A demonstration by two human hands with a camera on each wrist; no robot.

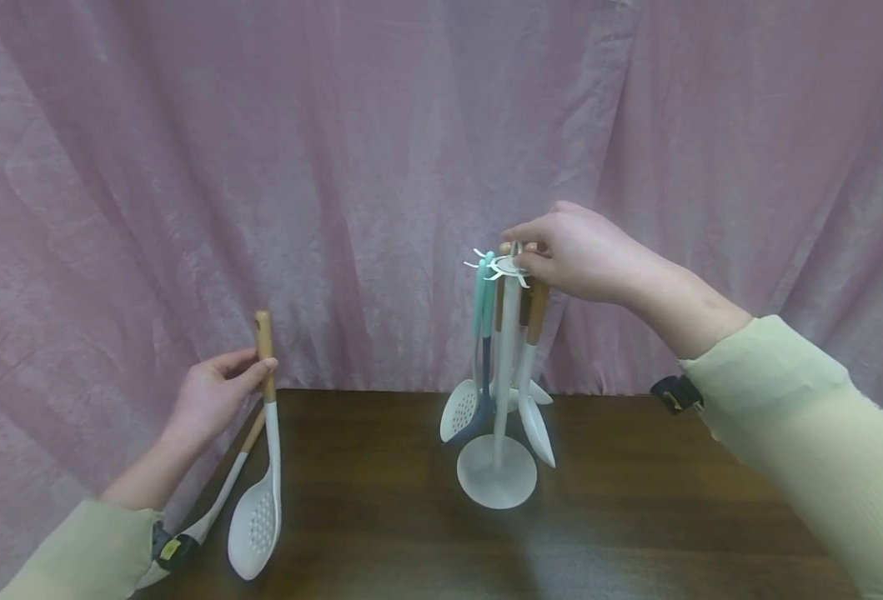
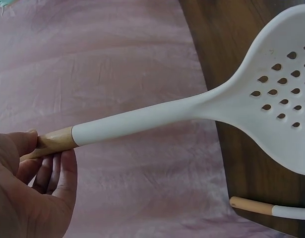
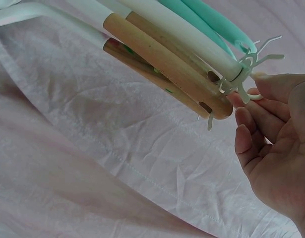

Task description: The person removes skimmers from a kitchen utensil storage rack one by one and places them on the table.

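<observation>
A pink curtain (image 1: 336,167) is hung behind a dark wooden table (image 1: 636,517), so that the pale utensils stand out clearly. A white utensil stand (image 1: 497,479) is set near the middle of the table towards its back edge, its round base resting flat and its post upright. From the hooks at its top several utensils are hung by their handle ends, among them a teal-handled skimmer (image 1: 459,408) and wooden-handled pieces, heads downward so that they dangle freely.

The top of the stand is met by the right hand (image 1: 572,254), whose fingertips (image 3: 254,96) are seen touching the hook ring, apparently to steady it; whether it is actually pinched cannot be told. A white slotted spoon (image 1: 257,517) is held near the table's left edge by the left hand (image 1: 212,396), fingers curled round its wooden handle, head hanging down. A second white utensil (image 1: 219,500) lies slanted just behind it.
</observation>
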